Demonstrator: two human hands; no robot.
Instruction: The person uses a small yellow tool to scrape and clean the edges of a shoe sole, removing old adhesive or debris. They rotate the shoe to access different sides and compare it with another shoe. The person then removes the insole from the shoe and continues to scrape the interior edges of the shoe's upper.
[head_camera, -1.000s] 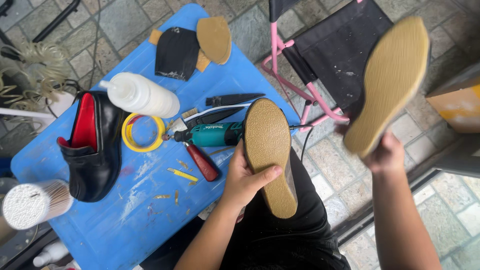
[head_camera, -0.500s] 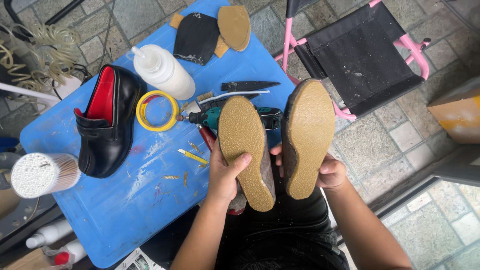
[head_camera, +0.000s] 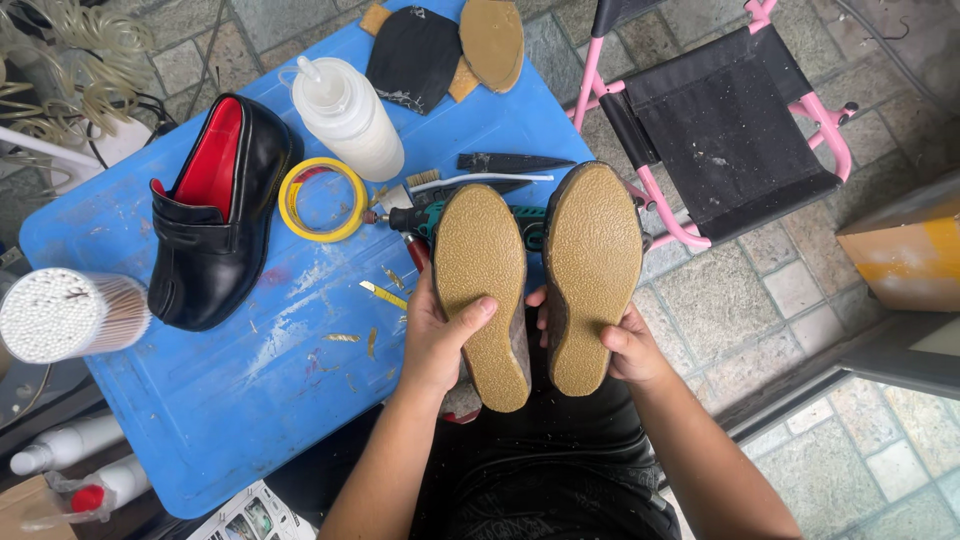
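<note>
My left hand (head_camera: 437, 343) grips a tan rubber shoe sole (head_camera: 480, 285) by its lower edge, textured underside up. My right hand (head_camera: 628, 345) holds a second tan sole (head_camera: 590, 265) the same way. Both soles stand side by side, nearly touching, over my lap in front of the blue table (head_camera: 230, 380). A black loafer with a red lining (head_camera: 218, 205) lies on the table to the left.
On the table are a white squeeze bottle (head_camera: 345, 115), a yellow tape ring (head_camera: 322, 198), a green-handled tool (head_camera: 420, 218), a brush, a black blade, and dark and tan sole pieces (head_camera: 445, 50). A cup of white sticks (head_camera: 65, 315) stands left. A pink folding stool (head_camera: 720, 120) is right.
My right hand has brought its sole down from high on the right to sit beside the left one. The left sole has stayed roughly in place; the view has shifted slightly.
</note>
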